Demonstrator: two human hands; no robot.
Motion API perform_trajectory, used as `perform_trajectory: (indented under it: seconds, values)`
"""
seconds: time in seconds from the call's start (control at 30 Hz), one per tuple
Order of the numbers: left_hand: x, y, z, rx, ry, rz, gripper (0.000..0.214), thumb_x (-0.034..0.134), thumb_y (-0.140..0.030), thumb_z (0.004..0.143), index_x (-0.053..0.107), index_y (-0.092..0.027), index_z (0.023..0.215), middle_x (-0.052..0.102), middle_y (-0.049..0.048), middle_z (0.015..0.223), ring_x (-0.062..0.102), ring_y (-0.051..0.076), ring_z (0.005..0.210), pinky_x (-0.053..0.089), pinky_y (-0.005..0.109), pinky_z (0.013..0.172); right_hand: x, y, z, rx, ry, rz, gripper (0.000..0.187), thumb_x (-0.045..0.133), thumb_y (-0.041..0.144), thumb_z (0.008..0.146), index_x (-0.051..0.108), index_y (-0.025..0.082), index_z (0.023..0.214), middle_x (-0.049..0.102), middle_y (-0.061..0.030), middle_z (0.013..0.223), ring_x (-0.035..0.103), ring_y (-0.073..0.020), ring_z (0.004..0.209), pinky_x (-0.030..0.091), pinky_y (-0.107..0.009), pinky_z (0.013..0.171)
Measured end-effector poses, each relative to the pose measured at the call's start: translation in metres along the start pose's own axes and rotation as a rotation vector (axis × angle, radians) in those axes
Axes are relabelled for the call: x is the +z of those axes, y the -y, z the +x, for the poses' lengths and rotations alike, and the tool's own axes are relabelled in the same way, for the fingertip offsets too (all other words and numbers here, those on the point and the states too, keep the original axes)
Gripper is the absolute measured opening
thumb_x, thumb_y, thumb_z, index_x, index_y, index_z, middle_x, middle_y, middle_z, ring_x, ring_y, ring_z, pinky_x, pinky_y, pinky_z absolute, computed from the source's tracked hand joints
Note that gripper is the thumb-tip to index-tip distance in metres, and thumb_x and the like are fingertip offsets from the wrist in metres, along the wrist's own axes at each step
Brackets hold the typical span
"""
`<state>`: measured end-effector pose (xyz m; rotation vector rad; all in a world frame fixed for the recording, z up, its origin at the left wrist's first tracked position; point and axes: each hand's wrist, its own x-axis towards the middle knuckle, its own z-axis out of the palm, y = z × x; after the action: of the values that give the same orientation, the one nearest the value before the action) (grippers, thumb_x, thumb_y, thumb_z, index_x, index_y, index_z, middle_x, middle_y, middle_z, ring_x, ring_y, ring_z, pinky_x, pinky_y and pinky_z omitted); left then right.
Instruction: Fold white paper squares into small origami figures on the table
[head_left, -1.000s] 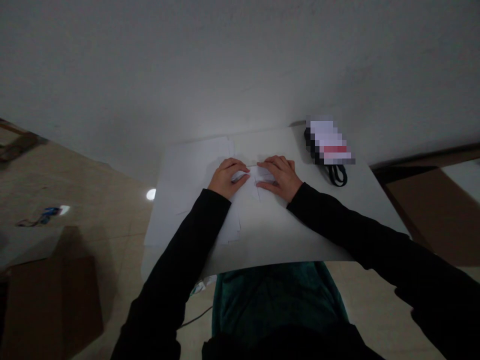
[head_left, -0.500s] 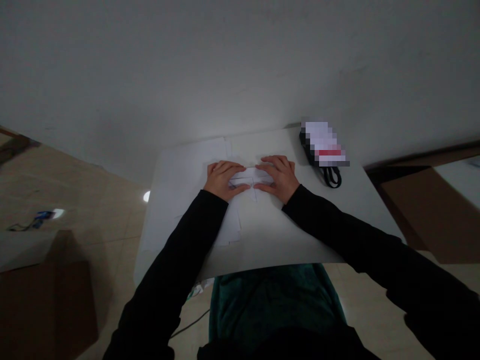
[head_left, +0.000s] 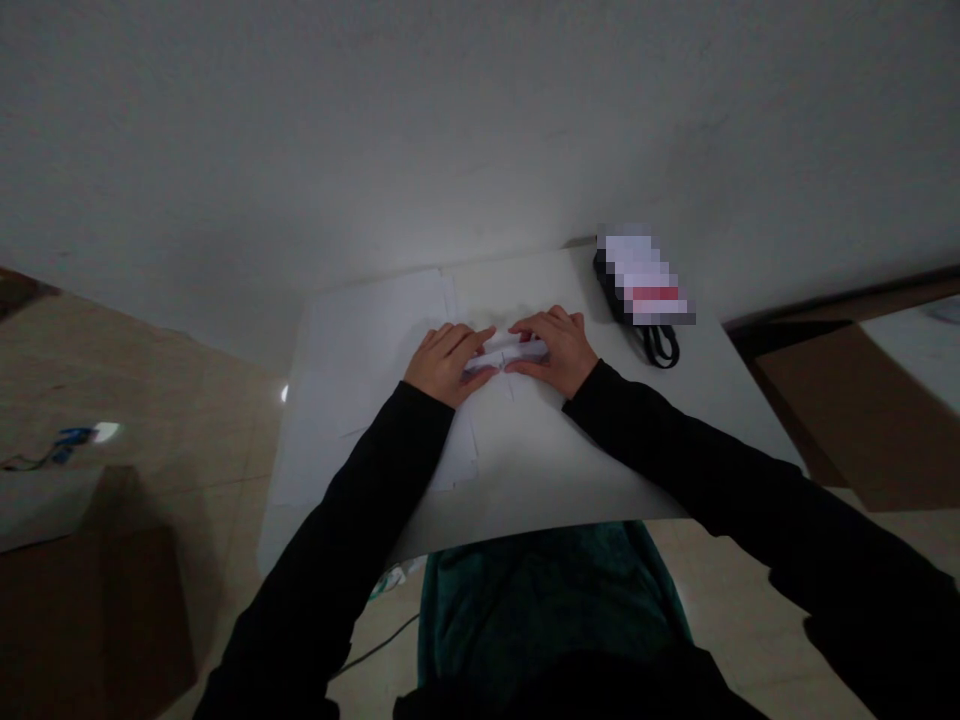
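Note:
Between my two hands is a small piece of folded white paper point(head_left: 513, 353), its long side running across from one hand to the other. My left hand point(head_left: 448, 362) grips its left end, thumb on the near side and fingers over the far side. At the other end, my right hand point(head_left: 561, 346) pinches the paper in the same way. A crease or flap shows in the middle, between the thumbs. My fingers cover both ends, so the full shape of the fold is hidden.
White sheets of paper point(head_left: 360, 350) lie on the left of the white table point(head_left: 540, 480). A black pouch with a strap loop point(head_left: 661, 346), its top blurred out, is at the back right against the wall point(head_left: 480, 140). Cardboard boxes point(head_left: 862, 410) stand beside the table.
The paper lay flatter before; now its edge is raised and bent between my fingers. Both hands keep their hold, with the fingers slightly more curled. The view has shifted a little.

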<state>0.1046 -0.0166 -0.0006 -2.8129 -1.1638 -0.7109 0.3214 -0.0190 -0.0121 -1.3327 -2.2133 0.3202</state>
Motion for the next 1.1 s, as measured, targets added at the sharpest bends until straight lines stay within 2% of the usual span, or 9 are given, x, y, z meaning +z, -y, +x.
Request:
perform_trajectory:
  seconds: [0.13,0.23,0.4,0.53,0.67,0.8,0.9,1.0,1.1]
  values:
    - [0.002,-0.004,-0.001,0.040,-0.003,0.032,0.037,0.055,-0.036,0.088,0.060,-0.014,0.116,0.068,0.0109,0.104,0.061,0.022,0.094,0.047,0.036,0.078,0.002,-0.009,0.001,-0.036,-0.014,0.011,0.028,0.069,0.047,0.077,0.070,0.024,0.093,0.064,-0.0042,0.090,0.049,-0.0233,0.090,0.024,-0.038,0.077]
    - [0.005,-0.012,-0.003,0.068,-0.009,0.083,0.030,0.050,-0.024,0.090,0.060,-0.014,0.117,0.070,0.0096,0.103,0.062,0.020,0.092,0.050,0.035,0.078,0.005,-0.013,0.000,-0.082,-0.065,0.011,0.023,0.067,0.044,0.079,0.072,0.024,0.090,0.064,-0.0040,0.089,0.050,-0.0217,0.088,0.025,-0.038,0.079]
    - [0.009,-0.027,-0.007,0.066,-0.031,0.160,0.024,0.046,-0.013,0.090,0.064,-0.011,0.105,0.070,0.0112,0.097,0.062,0.020,0.088,0.052,0.035,0.080,0.004,-0.009,-0.002,-0.195,-0.083,-0.061,0.022,0.063,0.040,0.083,0.070,0.021,0.090,0.066,-0.0049,0.090,0.051,-0.0208,0.087,0.028,-0.037,0.078]
    - [0.009,-0.035,-0.009,0.011,-0.008,0.198,0.022,0.049,-0.023,0.091,0.065,-0.015,0.103,0.069,0.0103,0.095,0.063,0.023,0.096,0.050,0.045,0.090,0.002,-0.003,-0.004,-0.293,-0.046,-0.135,0.017,0.054,0.025,0.090,0.069,0.019,0.089,0.067,-0.0064,0.091,0.051,-0.0210,0.088,0.031,-0.037,0.078]
    - [0.010,-0.036,-0.014,-0.012,-0.006,0.108,0.035,0.053,-0.037,0.090,0.061,-0.011,0.112,0.066,0.0146,0.110,0.063,0.023,0.103,0.055,0.037,0.087,0.002,0.001,-0.008,-0.378,-0.016,-0.202,0.025,0.044,0.013,0.091,0.069,0.018,0.092,0.066,-0.0078,0.088,0.050,-0.0212,0.086,0.034,-0.036,0.076]
    - [0.012,-0.037,-0.018,-0.008,0.013,0.004,0.035,0.046,-0.030,0.093,0.054,-0.011,0.121,0.062,0.0135,0.123,0.062,0.019,0.109,0.054,0.034,0.092,0.002,0.003,-0.013,-0.384,-0.017,-0.211,0.028,0.042,0.013,0.090,0.069,0.015,0.090,0.064,-0.0095,0.085,0.051,-0.0216,0.085,0.040,-0.035,0.074]
    - [0.011,-0.042,-0.018,-0.042,0.039,-0.031,0.033,0.043,-0.024,0.094,0.052,-0.012,0.124,0.061,0.0123,0.125,0.061,0.018,0.110,0.055,0.032,0.091,0.003,0.005,-0.017,-0.383,-0.045,-0.148,0.029,0.040,0.012,0.091,0.069,0.013,0.090,0.066,-0.0121,0.097,0.054,-0.0216,0.094,0.046,-0.035,0.080]
    - [0.007,-0.046,-0.015,-0.059,0.039,-0.060,0.033,0.044,-0.021,0.092,0.053,-0.011,0.123,0.059,0.0141,0.127,0.059,0.020,0.114,0.053,0.036,0.094,0.004,0.005,-0.020,-0.382,-0.037,-0.122,0.028,0.041,0.011,0.090,0.067,0.009,0.101,0.066,-0.0138,0.113,0.057,-0.0216,0.104,0.050,-0.037,0.087]
    - [0.003,-0.047,-0.012,-0.070,0.040,-0.044,0.028,0.047,-0.021,0.090,0.058,-0.011,0.114,0.063,0.0139,0.118,0.058,0.023,0.110,0.050,0.044,0.094,0.006,0.008,-0.023,-0.355,0.011,-0.174,0.030,0.042,0.009,0.090,0.064,0.009,0.111,0.066,-0.0129,0.117,0.060,-0.0212,0.108,0.051,-0.038,0.093]
